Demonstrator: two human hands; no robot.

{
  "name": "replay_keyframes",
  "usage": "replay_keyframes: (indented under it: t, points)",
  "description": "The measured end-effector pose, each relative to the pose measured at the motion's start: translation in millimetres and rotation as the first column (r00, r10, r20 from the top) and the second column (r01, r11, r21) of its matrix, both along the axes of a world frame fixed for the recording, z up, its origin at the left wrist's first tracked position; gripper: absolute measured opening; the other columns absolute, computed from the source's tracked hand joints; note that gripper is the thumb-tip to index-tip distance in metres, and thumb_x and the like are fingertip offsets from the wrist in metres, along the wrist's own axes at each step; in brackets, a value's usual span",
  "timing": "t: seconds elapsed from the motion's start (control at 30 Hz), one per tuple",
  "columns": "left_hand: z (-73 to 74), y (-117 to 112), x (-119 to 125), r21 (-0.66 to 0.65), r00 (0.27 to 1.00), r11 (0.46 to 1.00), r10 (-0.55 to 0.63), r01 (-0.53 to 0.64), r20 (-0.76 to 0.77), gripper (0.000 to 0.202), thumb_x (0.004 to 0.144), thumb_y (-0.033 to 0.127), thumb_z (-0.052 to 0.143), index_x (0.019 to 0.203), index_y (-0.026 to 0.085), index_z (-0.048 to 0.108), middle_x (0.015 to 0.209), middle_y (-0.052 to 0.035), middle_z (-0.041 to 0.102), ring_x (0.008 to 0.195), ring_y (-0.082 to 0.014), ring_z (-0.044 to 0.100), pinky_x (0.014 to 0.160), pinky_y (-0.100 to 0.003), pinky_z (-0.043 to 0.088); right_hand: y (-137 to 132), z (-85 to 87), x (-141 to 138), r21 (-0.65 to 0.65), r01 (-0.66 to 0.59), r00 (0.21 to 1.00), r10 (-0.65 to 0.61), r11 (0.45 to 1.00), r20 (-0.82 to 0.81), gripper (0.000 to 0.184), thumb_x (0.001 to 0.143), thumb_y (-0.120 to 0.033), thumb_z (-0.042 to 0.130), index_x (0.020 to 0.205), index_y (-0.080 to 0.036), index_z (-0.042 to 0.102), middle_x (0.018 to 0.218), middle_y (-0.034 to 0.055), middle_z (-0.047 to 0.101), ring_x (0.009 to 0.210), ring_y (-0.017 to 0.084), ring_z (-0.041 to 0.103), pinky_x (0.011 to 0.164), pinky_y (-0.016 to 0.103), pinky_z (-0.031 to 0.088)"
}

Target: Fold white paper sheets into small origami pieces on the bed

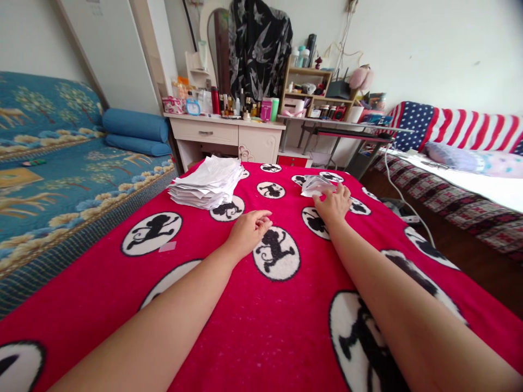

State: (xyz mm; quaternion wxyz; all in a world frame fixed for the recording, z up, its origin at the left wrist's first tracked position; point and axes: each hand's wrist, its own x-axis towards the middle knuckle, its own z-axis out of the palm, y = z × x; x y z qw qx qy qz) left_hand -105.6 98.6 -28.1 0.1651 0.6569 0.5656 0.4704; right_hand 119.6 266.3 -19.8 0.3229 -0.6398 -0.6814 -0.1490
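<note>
Two bare hands reach out over a bright red, fleecy cloth [253, 332] printed with black monkeys in white ovals. The left hand [250, 233] hangs near the middle of the cloth, its fingers loosely curled and close together; whether they close on anything, I cannot tell. Beyond it and to its left, just apart, lies a thick, uneven stack of white paper sheets [207, 182]. The right hand [335, 204] has thumb and fingers apart at the near edge of a small, crumpled, whitish sheet [315, 185], which lies toward the far right of the cloth; whether they touch it is unclear. One small, pale, rectangular scrap [167, 246] lies nearer on the left, overlapping the edge of a printed oval. Behind the cloth stands a cream-white wooden dresser [204, 131] crowded with bottles, and along the left runs a blue patterned sofa [81, 174].
</note>
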Motion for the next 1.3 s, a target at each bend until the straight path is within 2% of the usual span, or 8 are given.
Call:
replay_keyframes:
  t: [0.1,0.23,0.47,0.7,0.9,1.13,1.23,1.3]
  points:
    - [-0.4,-1,0,0.022,0.999,1.0,0.001,0.0,-0.034,0.026,0.082,0.024,0.059,0.106,0.017,0.068,0.093,-0.0074,0.072,0.079,-0.0154,0.067,0.068,-0.025,0.053,-6,2.4,-1,0.026,-0.047,0.999,0.047,0.999,0.02,0.036,0.083,-0.038,0.048,0.102,-0.017,0.07,0.128,0.015,0.052,0.118,0.034,0.041,0.094,0.049,0.035]
    - [-2.5,1,-1,0.042,0.997,0.999,-0.016,0.019,-0.076,0.025,0.082,0.022,0.058,0.105,0.016,0.069,0.094,-0.0073,0.071,0.079,-0.0151,0.066,0.069,-0.026,0.053,-4,2.9,-4,-0.098,-0.189,0.974,0.199,0.977,0.111,0.036,0.087,-0.031,0.043,0.112,-0.016,0.065,0.126,0.0127,0.056,0.119,0.029,0.044,0.099,0.044,0.034]
    - [-5.8,3,-1,0.032,0.995,0.999,-0.019,0.022,-0.102,0.026,0.082,0.02,0.059,0.105,0.018,0.068,0.093,-0.0058,0.07,0.079,-0.0143,0.065,0.072,-0.025,0.053,15,-4.8,-9,-0.34,-0.21,0.953,0.27,0.917,0.139,0.061,0.088,-0.057,0.039,0.135,-0.02,0.047,0.144,0.0146,0.043,0.123,0.034,0.046,0.095,0.05,0.041]
    - [-5.5,3,-2,0.022,0.995,0.999,-0.025,0.027,-0.094,0.026,0.081,0.02,0.059,0.106,0.018,0.068,0.093,-0.0053,0.07,0.079,-0.0138,0.064,0.072,-0.025,0.052,11,-4.9,-11,-0.429,-0.151,0.95,0.25,0.891,0.187,0.071,0.09,-0.063,0.025,0.144,-0.018,0.032,0.155,0.015,0.024,0.137,0.032,0.029,0.105,0.049,0.032]
    - [-1.9,2,-3,0.037,0.991,0.999,-0.024,0.029,-0.13,0.021,0.082,0.02,0.059,0.098,0.017,0.072,0.092,-0.0048,0.071,0.076,-0.0139,0.065,0.071,-0.025,0.051,-24,-4.2,-13,-0.505,-0.098,0.949,0.233,0.858,0.212,0.073,0.092,-0.061,0.02,0.145,-0.014,0.034,0.154,0.0144,0.028,0.14,0.031,0.025,0.109,0.049,0.025]
    - [5.0,-3,-3,0.115,0.97,0.993,0.067,-0.041,-0.234,0.02,0.083,0.018,0.057,0.095,0.019,0.072,0.095,-0.0039,0.072,0.085,-0.0157,0.065,0.081,-0.027,0.05,-101,-8.4,-37,-0.483,-0.113,0.936,0.256,0.868,0.242,0.068,0.093,-0.058,0.022,0.146,-0.017,0.033,0.153,0.0151,0.028,0.14,0.034,0.023,0.107,0.057,0.023]
    - [19.5,-8,-17,0.176,0.945,0.972,0.2,-0.157,-0.26,0.025,0.084,0.017,0.053,0.102,0.018,0.07,0.103,-0.0085,0.069,0.098,-0.0221,0.061,0.093,-0.036,0.046,-130,-8.6,-48,-0.441,-0.188,0.915,0.32,0.877,0.246,0.064,0.094,-0.055,0.023,0.145,-0.017,0.035,0.152,0.0149,0.031,0.139,0.034,0.025,0.106,0.057,0.024]
    - [31.1,-9,-36,0.294,0.858,0.907,0.393,-0.302,-0.33,0.028,0.083,0.017,0.053,0.107,0.019,0.068,0.107,-0.0086,0.068,0.104,-0.0244,0.059,0.096,-0.038,0.043,-141,-7.9,-51,-0.436,-0.225,0.904,0.353,0.872,0.241,0.063,0.094,-0.054,0.023,0.145,-0.018,0.036,0.152,0.0144,0.032,0.139,0.034,0.027,0.106,0.056,0.025]
